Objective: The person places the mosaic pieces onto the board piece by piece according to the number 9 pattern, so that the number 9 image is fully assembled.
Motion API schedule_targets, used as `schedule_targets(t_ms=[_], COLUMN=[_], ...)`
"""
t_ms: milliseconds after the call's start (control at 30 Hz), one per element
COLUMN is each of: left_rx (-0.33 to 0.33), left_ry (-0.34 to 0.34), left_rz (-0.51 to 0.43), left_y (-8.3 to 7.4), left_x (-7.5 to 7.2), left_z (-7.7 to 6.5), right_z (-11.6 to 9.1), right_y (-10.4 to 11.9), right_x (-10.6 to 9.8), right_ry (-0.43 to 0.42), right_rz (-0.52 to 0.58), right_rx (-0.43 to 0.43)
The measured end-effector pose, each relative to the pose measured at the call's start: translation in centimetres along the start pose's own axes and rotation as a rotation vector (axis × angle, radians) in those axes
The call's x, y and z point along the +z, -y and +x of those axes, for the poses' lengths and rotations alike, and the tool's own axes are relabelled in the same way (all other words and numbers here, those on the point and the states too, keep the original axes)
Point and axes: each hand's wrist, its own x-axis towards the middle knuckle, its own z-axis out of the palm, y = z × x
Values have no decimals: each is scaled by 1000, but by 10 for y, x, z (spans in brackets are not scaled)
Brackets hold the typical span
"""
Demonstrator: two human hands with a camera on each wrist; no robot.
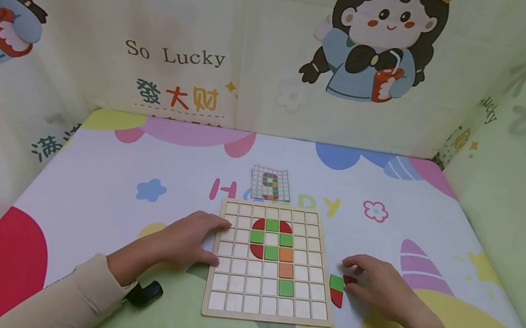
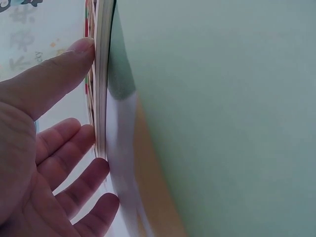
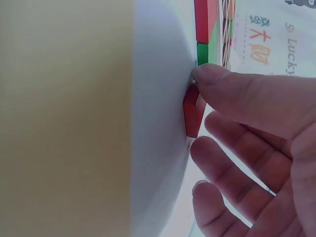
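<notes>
A wooden grid board (image 1: 215,308) lies on the table, with red rounded, green square and orange square tiles set in some cells. My left hand (image 1: 188,237) rests at its left edge, thumb and fingers spread; the left wrist view shows the thumb (image 2: 59,74) against the board's side. To the right of the board, my right hand (image 1: 381,285) reaches over a loose red tile (image 3: 191,112), thumb tip right at it and fingers apart. Beside that tile lie a green square tile (image 1: 336,282) and another red tile (image 1: 336,298).
Behind the board lies a small card (image 1: 284,178) printed with a grid and a coloured pattern. A patterned cloth (image 1: 180,162) covers the table, and printed curtains (image 1: 272,44) enclose the back and sides. Black wrist cameras (image 1: 144,293) sit on both wrists.
</notes>
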Motion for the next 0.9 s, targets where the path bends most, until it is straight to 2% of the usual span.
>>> schedule_targets(t_ms=[367, 633, 900], left_rx=[-8, -16, -32], left_ry=[2, 1, 3], left_rz=[1, 3, -8], left_y=[-1, -2, -4], left_x=[-1, -1, 0], left_z=[0, -1, 0], right_z=[3, 5, 5], right_y=[1, 0, 1], right_x=[-2, -2, 0], right_ry=[-14, 23, -3], right_rz=[-24, -25, -34], right_rx=[13, 32, 8])
